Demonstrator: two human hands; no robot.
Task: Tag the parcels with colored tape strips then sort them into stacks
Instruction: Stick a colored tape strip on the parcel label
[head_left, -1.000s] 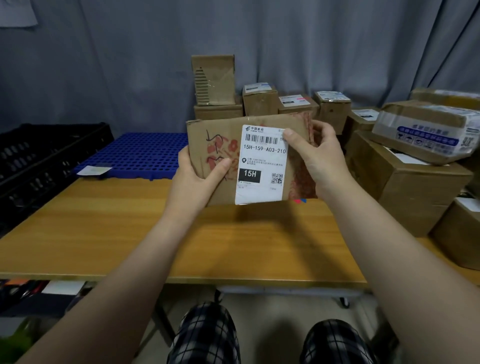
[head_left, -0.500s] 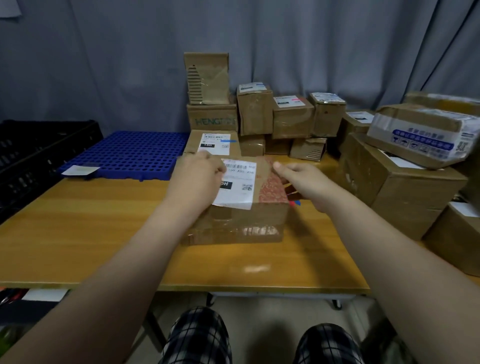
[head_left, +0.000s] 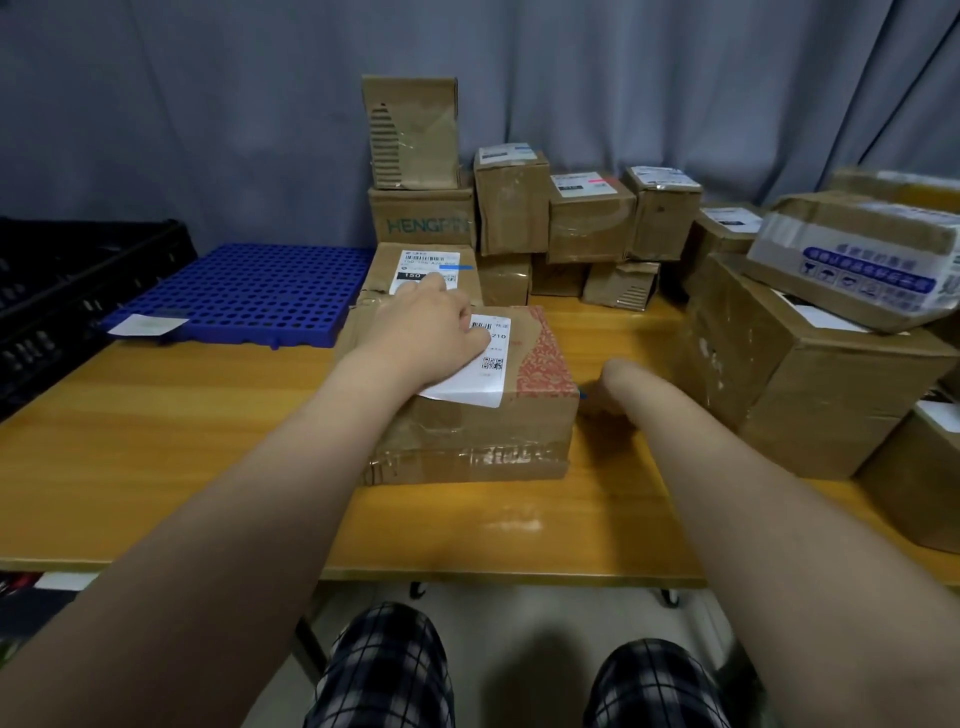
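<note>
A brown parcel (head_left: 519, 431) with a white shipping label (head_left: 491, 376) lies flat on the wooden table (head_left: 156, 441). My left hand (head_left: 426, 332) rests on top of it, over the label. My right hand (head_left: 610, 387) is low beside the parcel's right edge, bent down toward the table, with its fingers hidden. A bit of blue tape (head_left: 583, 395) shows at the parcel's right corner. Just behind, another parcel (head_left: 379, 280) carries a blue tape strip (head_left: 457, 267) on its label. Further back, a box (head_left: 592, 228) has a pink strip (head_left: 597, 182).
Several small boxes are stacked at the back centre, the tallest (head_left: 410, 135) on top. Large cartons (head_left: 810, 395) crowd the right side. A blue perforated pallet (head_left: 249, 291) and a black crate (head_left: 62, 280) lie at the left.
I lowered the parcel from upright in both hands to flat on the table. My left hand moved onto its top, and my right hand left it and dropped beside its right edge.
</note>
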